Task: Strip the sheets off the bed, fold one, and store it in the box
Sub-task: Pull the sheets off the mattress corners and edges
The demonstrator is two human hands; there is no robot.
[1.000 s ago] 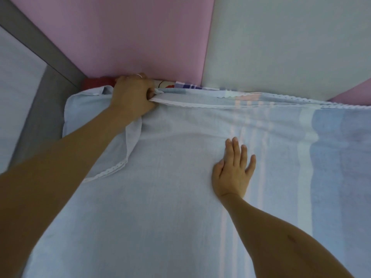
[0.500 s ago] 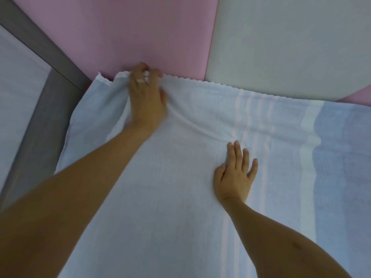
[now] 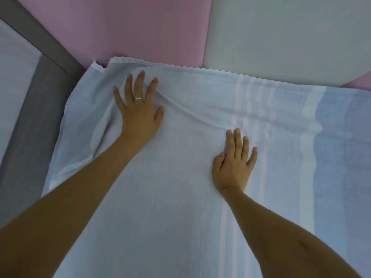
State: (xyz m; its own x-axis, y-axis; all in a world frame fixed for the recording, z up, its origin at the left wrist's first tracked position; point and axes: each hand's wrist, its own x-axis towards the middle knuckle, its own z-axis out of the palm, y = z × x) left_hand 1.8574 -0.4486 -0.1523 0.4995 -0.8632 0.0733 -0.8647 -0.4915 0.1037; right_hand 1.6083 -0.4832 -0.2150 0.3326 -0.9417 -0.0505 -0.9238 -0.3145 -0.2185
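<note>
Sheet (image 3: 180, 207) is spread flat just below the pink panel (image 3: 130, 27); its scalloped edge (image 3: 200, 69) runs along the panel's foot and on under the white panel (image 3: 281, 37) to the pink panel's right. The fabric is pale blue-white; thin pink stripes and a broad blue band sit on the part furthest right of the pink panel.

Left hand (image 3: 138, 111): palm down on the sheet, fingers straight and spread, fingertips close to the scalloped edge right below the pink panel; it holds nothing and just presses flat; a ring (image 3: 138, 98) is on one finger.

Right hand (image 3: 232, 163): also palm down and flat, fingers straight and near together; no grip on anything; it lies further from the pink panel, down and right of the left hand, with a shallow crease in the cloth between the two.

The sheet corner nearest the pink panel's left end is doubled over, with loose folds beside the left forearm; a grey strip (image 3: 36, 93) runs down left of the pink panel, beside that corner.
</note>
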